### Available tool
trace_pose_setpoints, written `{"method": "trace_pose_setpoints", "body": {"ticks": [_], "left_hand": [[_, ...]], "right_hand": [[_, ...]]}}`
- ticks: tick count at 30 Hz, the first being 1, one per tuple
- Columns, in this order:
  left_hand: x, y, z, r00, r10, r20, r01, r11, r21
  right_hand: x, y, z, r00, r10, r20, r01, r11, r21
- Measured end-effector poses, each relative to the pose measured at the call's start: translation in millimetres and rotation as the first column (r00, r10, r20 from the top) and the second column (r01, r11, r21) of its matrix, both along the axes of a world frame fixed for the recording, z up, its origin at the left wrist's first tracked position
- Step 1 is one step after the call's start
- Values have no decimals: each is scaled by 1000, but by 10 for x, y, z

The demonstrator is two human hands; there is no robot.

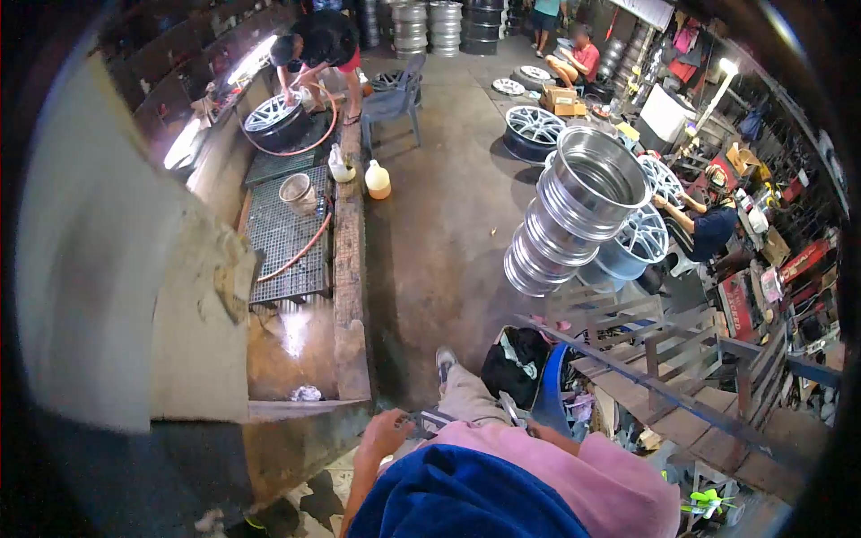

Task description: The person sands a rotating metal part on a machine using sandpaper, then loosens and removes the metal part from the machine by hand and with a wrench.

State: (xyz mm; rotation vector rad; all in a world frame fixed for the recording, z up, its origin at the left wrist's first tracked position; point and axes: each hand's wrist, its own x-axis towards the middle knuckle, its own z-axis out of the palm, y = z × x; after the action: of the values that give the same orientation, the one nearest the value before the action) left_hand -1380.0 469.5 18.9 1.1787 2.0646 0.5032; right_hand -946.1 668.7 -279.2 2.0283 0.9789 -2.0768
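My left hand (387,433) is low in front at my left side, its fingers curled in beside a dark grey and pale item (430,420) at my waist. What that item is, and how firmly it is held, I cannot make out. On the other side, my right hand (541,432) is mostly covered by my pink shirt (574,475). Close to it a thin silvery thing (514,409) shows, too small to name. A blue cloth (457,498) hangs over my chest. My trouser leg and shoe (446,359) are stepping forward on the floor.
Stacked shiny wheel rims (574,211) stand ahead right, near a metal rack (682,377) and a blue bin (554,386). Left is a wash trough (350,296) with a grate, bucket (298,192) and hose. A grey chair (395,103) stands beyond; several people work around.
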Motion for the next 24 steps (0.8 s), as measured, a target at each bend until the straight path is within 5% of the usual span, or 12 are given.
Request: {"method": "trace_pose_setpoints", "body": {"ticks": [3, 10, 12, 16, 19, 22, 24], "left_hand": [[-149, 412, -42, 969, 90, 230, -56, 987, -151], [-1359, 2116, -500, 994, -33, 102, 52, 982, -182], [-1627, 2816, -479, 999, 35, 32, -29, 981, -190], [-2123, 4129, -688, 987, -133, 94, 143, 984, -110], [-2271, 4945, -959, 969, -76, 234, 99, 991, -90], [-2485, 5379, -1322, 971, -95, 218, 132, 978, -160], [-2674, 5573, -1544, 974, -170, 152, 216, 905, -366]], "right_hand": [[-119, 195, -235, 991, -130, -6, 129, 990, -60], [-617, 1131, -943, 914, -403, -40, 392, 905, -168], [-728, 1393, -1167, 882, -467, -60, 447, 871, -205], [-801, 1940, -1932, 770, -615, -167, 538, 768, -348], [-1198, 2790, -926, 860, -507, 64, 511, 853, -109], [-1228, 3301, -1132, 871, -445, -205, 413, 892, -182], [-1208, 3576, -1514, 812, -390, -433, 318, 919, -233]]}}
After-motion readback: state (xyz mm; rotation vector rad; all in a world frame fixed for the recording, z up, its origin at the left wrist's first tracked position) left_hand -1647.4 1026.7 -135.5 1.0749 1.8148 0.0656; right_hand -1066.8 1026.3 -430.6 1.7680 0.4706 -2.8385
